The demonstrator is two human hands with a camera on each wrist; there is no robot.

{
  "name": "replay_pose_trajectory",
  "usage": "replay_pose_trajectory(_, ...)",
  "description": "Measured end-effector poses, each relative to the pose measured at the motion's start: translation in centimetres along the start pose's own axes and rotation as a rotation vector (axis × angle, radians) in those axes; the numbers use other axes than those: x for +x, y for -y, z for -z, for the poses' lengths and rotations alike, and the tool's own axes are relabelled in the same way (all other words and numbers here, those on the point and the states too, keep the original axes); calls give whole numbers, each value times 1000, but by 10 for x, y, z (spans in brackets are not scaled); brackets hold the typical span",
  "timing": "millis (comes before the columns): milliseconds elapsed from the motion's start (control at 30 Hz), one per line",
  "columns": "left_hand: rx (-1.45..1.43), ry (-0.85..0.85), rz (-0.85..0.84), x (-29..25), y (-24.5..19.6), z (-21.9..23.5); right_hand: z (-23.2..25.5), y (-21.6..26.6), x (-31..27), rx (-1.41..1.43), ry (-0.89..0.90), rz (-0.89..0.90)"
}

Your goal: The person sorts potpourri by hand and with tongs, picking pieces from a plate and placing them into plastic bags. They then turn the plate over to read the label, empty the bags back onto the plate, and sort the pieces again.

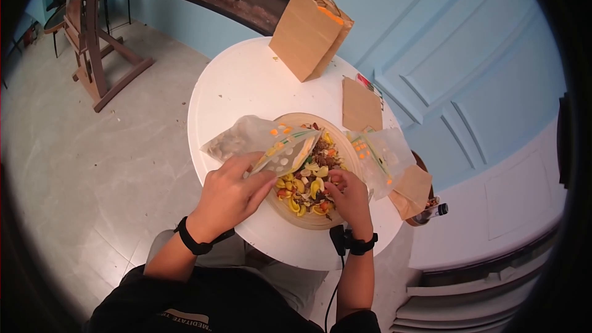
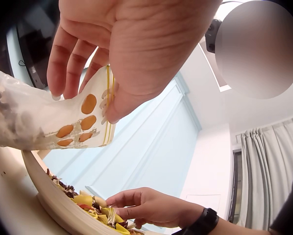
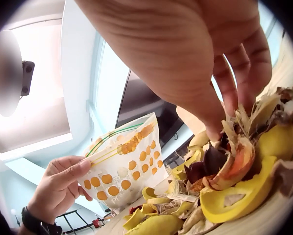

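Observation:
A heap of dried potpourri (image 1: 314,188), with yellow curved pieces, dark bits and pale shreds, fills a round wooden plate (image 1: 290,218). My left hand (image 1: 231,192) pinches the mouth edge of a translucent zip bag (image 2: 90,120) with orange dots, thumb on one side and fingers on the other. The bag leans over the plate's left side, and greyish contents show in its far end. At the right of the heap, my right hand (image 1: 351,198) pinches some potpourri pieces (image 3: 225,156) between thumb and fingers; the fingertips are partly hidden among them.
Another dotted zip bag (image 1: 394,148) lies right of the plate, beside a brown paper packet (image 1: 412,191) and a dark-capped bottle (image 1: 431,213). A kraft carrier bag (image 1: 308,37) stands at the back of the white round table (image 1: 240,80). Flat brown paper (image 1: 362,106) lies near it.

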State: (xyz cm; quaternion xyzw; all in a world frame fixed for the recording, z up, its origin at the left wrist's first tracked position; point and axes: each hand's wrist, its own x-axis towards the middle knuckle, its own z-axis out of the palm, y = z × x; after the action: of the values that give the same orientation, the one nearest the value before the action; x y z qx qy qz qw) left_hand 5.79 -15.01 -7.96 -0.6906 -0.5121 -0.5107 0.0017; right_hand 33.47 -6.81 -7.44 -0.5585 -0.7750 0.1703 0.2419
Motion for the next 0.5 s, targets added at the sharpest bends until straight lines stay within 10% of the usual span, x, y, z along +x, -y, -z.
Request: replay_pose_trajectory(500, -9, 32, 4, 0, -2, -2, 3, -23, -3, 96, 0, -30)
